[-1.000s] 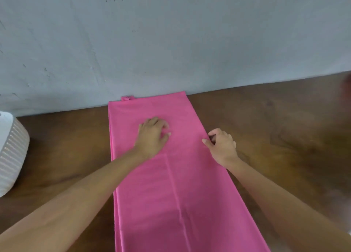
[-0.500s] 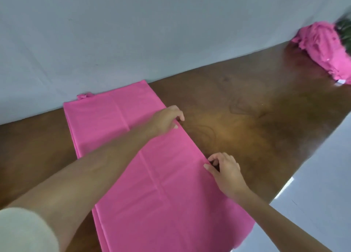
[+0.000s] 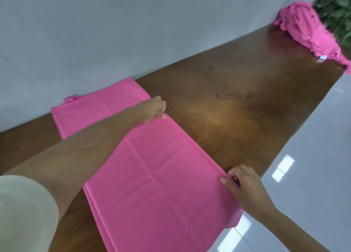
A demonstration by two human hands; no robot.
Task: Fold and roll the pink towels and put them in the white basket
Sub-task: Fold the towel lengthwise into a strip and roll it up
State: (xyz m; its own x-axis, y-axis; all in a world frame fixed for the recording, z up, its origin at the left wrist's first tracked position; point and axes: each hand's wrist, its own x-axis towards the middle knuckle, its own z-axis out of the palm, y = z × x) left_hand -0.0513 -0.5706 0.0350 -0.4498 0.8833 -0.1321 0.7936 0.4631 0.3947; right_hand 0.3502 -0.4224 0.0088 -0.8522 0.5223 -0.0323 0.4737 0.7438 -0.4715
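Towel (image 3: 155, 168): flat on surface (image 3: 237, 103); both hands shifted to its right edge; left hand (image 3: 152, 111) and right hand (image 3: 245, 183) fingers pinching the edge; lengthwise fold likely next.

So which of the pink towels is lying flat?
The pink towel under both hands lies flat on the table; the pile in the far corner is crumpled.

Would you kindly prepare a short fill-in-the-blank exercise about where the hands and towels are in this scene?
1. Both hands pinch the same long ____ edge of the flat pink towel.
2. The left hand holds that edge ____ from the person than the right hand.
3. The heap of pink towels lies beside a green ____.

Missing words: right; farther; plant
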